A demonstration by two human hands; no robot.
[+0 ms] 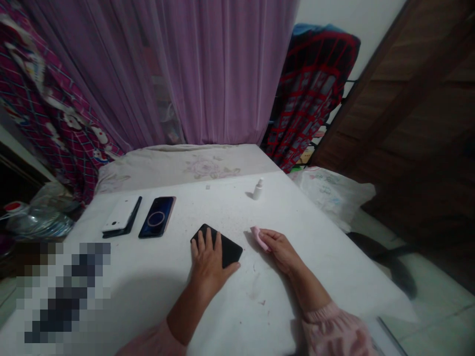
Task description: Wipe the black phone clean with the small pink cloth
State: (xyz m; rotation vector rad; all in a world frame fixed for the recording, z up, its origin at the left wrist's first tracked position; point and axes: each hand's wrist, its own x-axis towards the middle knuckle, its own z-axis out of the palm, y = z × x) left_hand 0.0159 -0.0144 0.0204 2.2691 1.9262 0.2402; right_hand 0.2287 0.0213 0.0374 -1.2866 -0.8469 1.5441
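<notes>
Left hand (210, 264) is down flat on a black phone (230, 251), fingers spread, grip apart, the phone's smooth rounded corners poking out on the white desk (148, 282). Right hand (281, 251) now, grip clamped on a soft pink pad (259, 238), half-tucked under the fingers, material hard to read. A pixelated blur (63, 291) hides the lower left!

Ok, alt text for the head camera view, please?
The left hand rests on a black phone, and the right hand holds a pink cloth, on a white table. A white phone, a dark phone and a small spray bottle lie beyond.
</notes>
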